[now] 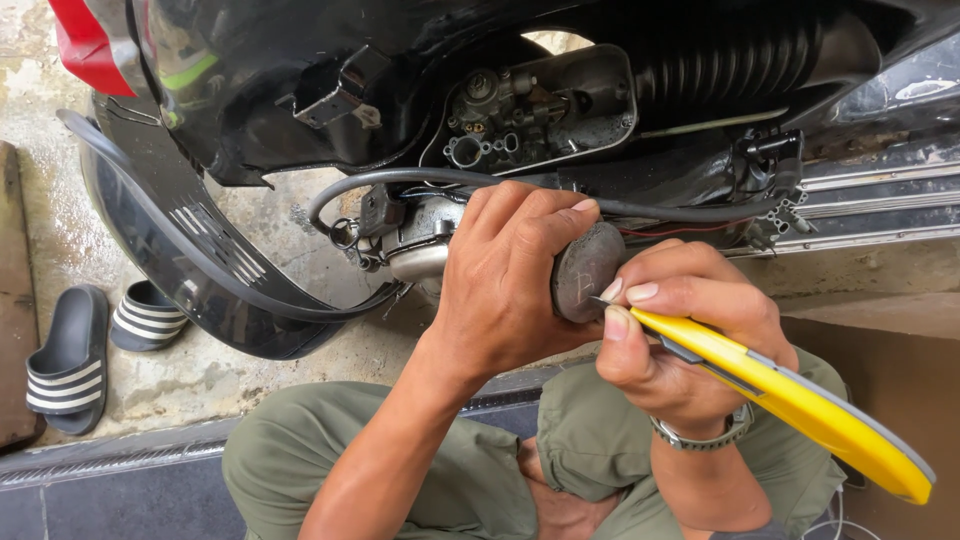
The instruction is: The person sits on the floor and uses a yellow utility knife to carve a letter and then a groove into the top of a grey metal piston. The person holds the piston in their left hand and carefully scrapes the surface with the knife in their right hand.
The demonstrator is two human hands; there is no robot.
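here my right hand (680, 320) clamps the yellow knife (790, 395), tip pointing up-left onto the grey round disc (585, 270) gripped by my left hand (510, 280).

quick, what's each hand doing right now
Left hand: closed around a round grey disc-shaped part.
Right hand: closed on a yellow utility knife.

A single head-worn camera looks steeply down, close over the lap, toward the scooter's (560, 110) underside.
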